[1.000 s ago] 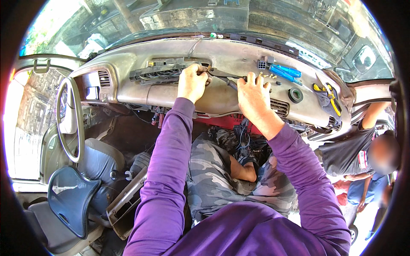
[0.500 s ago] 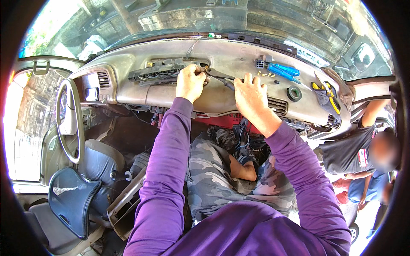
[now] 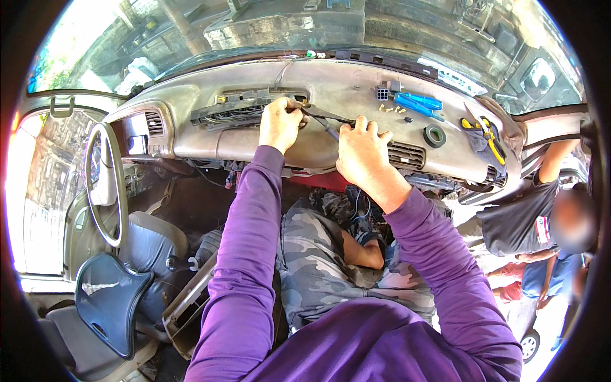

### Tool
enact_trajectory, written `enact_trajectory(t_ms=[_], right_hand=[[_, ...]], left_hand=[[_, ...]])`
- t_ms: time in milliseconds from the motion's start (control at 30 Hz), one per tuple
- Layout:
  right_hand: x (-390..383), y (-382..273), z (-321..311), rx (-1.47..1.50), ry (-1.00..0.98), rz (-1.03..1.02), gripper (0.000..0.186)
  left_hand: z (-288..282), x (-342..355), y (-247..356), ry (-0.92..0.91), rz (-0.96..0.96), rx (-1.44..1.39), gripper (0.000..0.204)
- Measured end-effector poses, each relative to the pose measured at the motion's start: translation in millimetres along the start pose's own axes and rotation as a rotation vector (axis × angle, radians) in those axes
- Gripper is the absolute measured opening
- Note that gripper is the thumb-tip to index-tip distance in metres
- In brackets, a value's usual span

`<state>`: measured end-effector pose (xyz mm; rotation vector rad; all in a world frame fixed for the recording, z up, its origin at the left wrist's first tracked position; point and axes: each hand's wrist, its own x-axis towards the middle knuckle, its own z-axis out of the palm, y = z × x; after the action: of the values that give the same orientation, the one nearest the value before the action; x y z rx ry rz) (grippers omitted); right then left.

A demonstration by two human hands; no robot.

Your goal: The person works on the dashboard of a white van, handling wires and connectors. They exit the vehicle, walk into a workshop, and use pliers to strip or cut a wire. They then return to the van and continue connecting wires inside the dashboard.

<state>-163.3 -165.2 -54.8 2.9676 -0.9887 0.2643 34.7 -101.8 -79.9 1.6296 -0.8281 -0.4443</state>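
My left hand [image 3: 279,124] is closed in a pinch over the dashboard [image 3: 305,148]; what its fingertips hold is too small to make out. Gripped in my right hand [image 3: 366,153] is a pair of dark pliers [image 3: 328,116], its handles spread apart and its jaws reaching my left fingertips. Beside my left hand, a long black wiring block [image 3: 232,113] with bundled wires lies across a dashboard opening. Right of my right hand are a blue-handled tool [image 3: 418,104], a multi-hole connector [image 3: 382,94], several small brass-coloured terminals [image 3: 391,109] and a roll of dark tape [image 3: 435,135].
Yellow-and-black pliers [image 3: 489,140] lie on a dark cloth at the dashboard's right end. The steering wheel [image 3: 121,184] stands at left, near a loose dark blue panel [image 3: 114,304]. Another person [image 3: 519,219] is outside at right. Loose wires [image 3: 361,207] hang below the dashboard.
My right hand has shifted slightly left and down with the pliers, closer to my left hand. My left hand stays nearly in place.
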Motion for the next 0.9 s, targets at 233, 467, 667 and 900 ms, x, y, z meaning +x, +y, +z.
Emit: enact_trajectory(t_ms=[233,467,667,900], right_hand=[[-5,-12,-5,-0.004,-0.005,0.034,0.034],[-2,-10,-4,-0.033,0.013,0.045,0.03],[-6,-14,-6,-0.055,-0.024,0.047,0.034],[-6,-15,8,-0.084,0.127,0.048,0.038]], left_hand=[[0,0,-2,0.017,0.0,0.016,0.016],[1,-2,1,0.037,0.041,0.08,0.017],[5,0,-4,0.056,0.036,0.041,0.016],[3,2,-5,0.035,0.025,0.034,0.016]])
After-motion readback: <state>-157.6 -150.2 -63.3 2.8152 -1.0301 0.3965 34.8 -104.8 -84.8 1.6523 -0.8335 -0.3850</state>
